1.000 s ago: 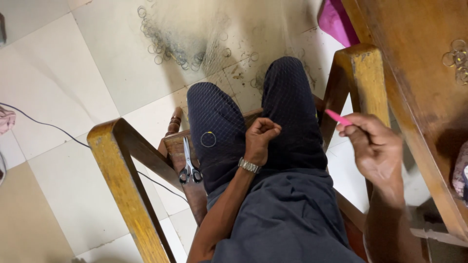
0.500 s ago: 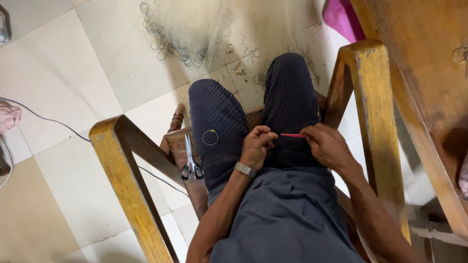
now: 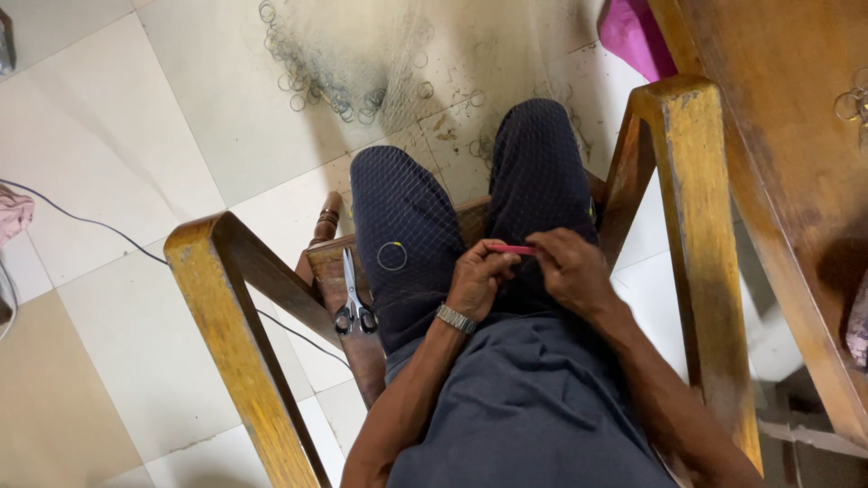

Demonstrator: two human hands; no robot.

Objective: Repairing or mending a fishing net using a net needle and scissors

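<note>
On the tiled floor, wooden armchair with seated person, legs forward; fine fishing net spread from floor up over both knees, edged with a row of small metal rings. Draped that way, apparently to keep the mesh taut and within reach of the lap. Wooden table close on the right, crowding that elbow. Magenta cloth on the floor beyond the table leg. Thin cable trailing across tiles at left. Scissors parked on the chair seat edge just beside the left thigh, blades pointing away. One loose ring lying on the left knee. Left hand, wristwatch on, fingers curled and pinching one end of a slim pink netting needle; right hand pinching the other end, fingertips pressed together. Needle level, between the thighs, just above the net.
</note>
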